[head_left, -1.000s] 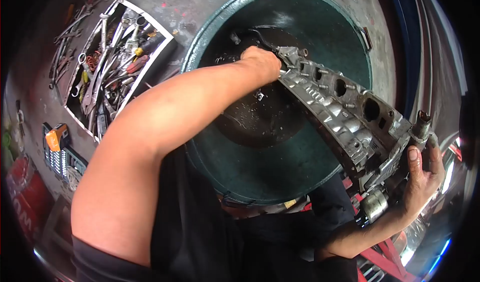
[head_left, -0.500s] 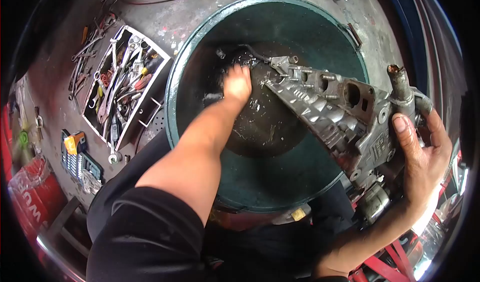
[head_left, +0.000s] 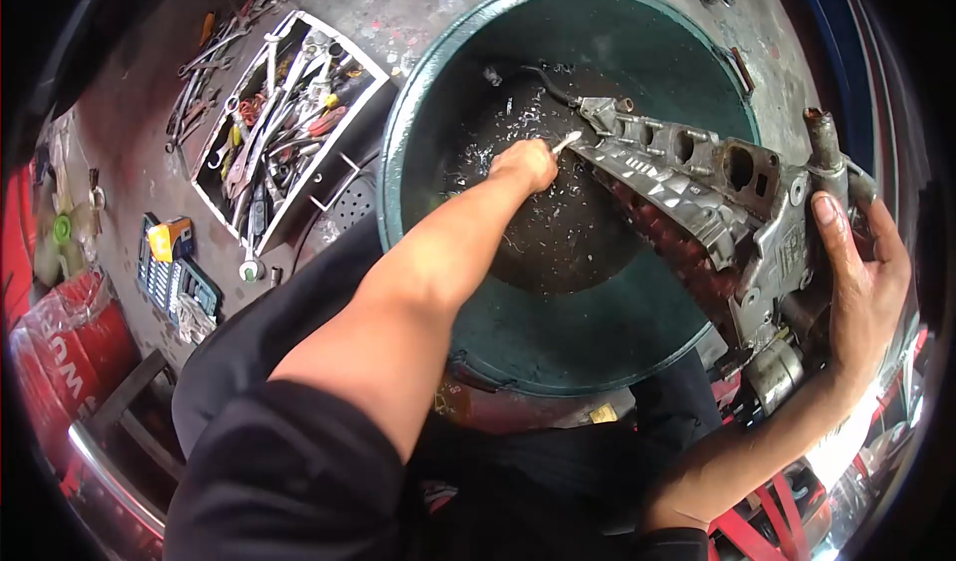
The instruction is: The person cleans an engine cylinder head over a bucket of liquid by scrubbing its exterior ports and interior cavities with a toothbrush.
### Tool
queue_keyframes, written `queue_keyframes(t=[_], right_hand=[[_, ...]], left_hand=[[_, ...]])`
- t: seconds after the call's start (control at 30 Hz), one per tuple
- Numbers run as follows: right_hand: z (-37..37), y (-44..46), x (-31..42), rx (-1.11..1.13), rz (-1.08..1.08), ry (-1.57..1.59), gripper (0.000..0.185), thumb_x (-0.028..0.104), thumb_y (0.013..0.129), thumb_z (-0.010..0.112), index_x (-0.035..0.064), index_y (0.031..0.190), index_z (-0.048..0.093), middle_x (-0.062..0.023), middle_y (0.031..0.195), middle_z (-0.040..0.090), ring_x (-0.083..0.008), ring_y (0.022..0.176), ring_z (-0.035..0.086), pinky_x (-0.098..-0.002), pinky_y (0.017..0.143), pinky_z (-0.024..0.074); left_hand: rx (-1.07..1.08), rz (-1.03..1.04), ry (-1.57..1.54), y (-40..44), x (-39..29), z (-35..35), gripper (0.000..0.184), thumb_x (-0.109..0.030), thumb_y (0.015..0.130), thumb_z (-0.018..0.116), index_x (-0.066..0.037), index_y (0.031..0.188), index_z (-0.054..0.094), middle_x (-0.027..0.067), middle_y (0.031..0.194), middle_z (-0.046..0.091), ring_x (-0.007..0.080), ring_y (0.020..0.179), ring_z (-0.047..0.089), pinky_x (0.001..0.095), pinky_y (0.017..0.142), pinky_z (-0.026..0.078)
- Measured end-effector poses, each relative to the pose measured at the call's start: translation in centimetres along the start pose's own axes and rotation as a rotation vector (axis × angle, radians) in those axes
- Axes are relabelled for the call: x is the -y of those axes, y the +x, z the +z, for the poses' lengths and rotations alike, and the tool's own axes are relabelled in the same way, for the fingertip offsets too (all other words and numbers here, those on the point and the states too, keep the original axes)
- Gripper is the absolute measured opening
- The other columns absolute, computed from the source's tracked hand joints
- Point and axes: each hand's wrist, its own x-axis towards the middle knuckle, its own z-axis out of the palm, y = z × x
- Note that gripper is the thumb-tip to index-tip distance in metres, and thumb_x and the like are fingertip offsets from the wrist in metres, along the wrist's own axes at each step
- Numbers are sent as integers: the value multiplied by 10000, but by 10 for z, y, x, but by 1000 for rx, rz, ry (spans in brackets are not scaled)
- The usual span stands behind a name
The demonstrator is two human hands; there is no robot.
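My left hand [head_left: 526,166] is closed above the dark liquid in the green tub [head_left: 398,113], and a short pale tip [head_left: 567,143] sticks out of its fist toward the engine part; the rest of that thing is hidden. A grey cast-metal engine part [head_left: 697,188] with a row of ports slants over the tub's right side, its narrow end above the liquid. At its wide end my right hand [head_left: 864,282] grips it, thumb beside a rusty-topped pipe stub [head_left: 825,143]. A dark hose [head_left: 546,81] runs from the narrow end into the liquid.
Left of the tub stands a white-edged box [head_left: 373,88] full of wrenches and screwdrivers. More wrenches [head_left: 194,93] lie beyond it. A socket set [head_left: 179,287] with a yellow-orange box [head_left: 169,239], and a red bag [head_left: 75,352], are at the far left.
My left hand has come up out of the liquid and moved toward the engine part, now closed with a pale tip showing. My right hand keeps its hold. The view has shifted slightly.
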Motion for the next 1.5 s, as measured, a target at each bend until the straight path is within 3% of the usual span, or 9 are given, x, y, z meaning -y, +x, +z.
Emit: queue_keyframes(t=[0.4,0.57,0.63,0.8,0.93,1.1,1.3,1.4,1.5], right_hand=[[-4,20,22,-29,-105,-269,587,351,825,765,-97,1170,606,-100,1006,668,-125,921,596,-242,858,445],[-12,45,7,47,-121,-266,548,410,852,721,-57,1130,643,-74,997,664,-123,913,583,-245,867,433],[-17,60,2,19,-135,-310,548,420,854,716,-54,1120,648,-68,983,663,-116,903,580,-241,860,432],[-24,82,3,106,-151,-429,518,488,838,701,-7,989,698,-13,822,642,-75,763,543,-231,724,435],[-24,102,-27,99,-269,-273,521,509,851,676,0,959,704,7,781,612,-62,726,509,-228,669,412],[-32,136,-55,113,-341,-240,645,640,778,672,6,888,703,9,721,577,-77,682,504,-233,626,394],[-36,123,-46,337,-245,-245,543,534,890,604,52,1125,684,-33,1015,675,-85,945,599,-217,825,438],[-29,67,-11,-25,-190,-394,634,592,747,736,-16,927,746,-126,734,684,-184,644,618,-329,578,455],[-24,69,-27,-103,-341,-389,636,593,747,736,-17,926,746,-123,747,687,-183,655,616,-330,589,453]], left_hand=[[-67,-68,-35,10,-23,2,303,-158,905,533,-87,1167,668,133,1255,623,292,1167,600,393,955,494],[-103,-17,-172,-21,2,16,409,-375,966,469,-53,1124,667,173,1223,625,334,1166,583,420,986,460],[-125,-18,9,-5,-2,0,337,-279,934,501,-69,1142,663,157,1194,646,305,1131,614,402,940,497],[-513,-49,17,26,39,-9,288,-155,908,476,14,1123,563,223,1121,657,346,1063,646,429,893,523],[-433,9,-142,20,34,39,293,-229,920,484,-30,1096,608,263,1068,656,380,1066,627,475,921,487],[-254,-234,-879,-13,-22,86,395,-314,969,505,53,853,592,134,646,596,239,414,546,379,349,426],[-254,-341,-1020,-14,19,104,396,-312,987,473,-52,688,482,42,533,458,167,398,417,342,362,348],[-273,-278,-1108,-6,22,103,322,-273,953,544,-42,729,521,46,553,492,172,407,460,345,354,386],[-466,-99,-1086,15,10,102,229,-214,896,633,-27,783,564,52,590,532,172,408,493,332,333,407]])
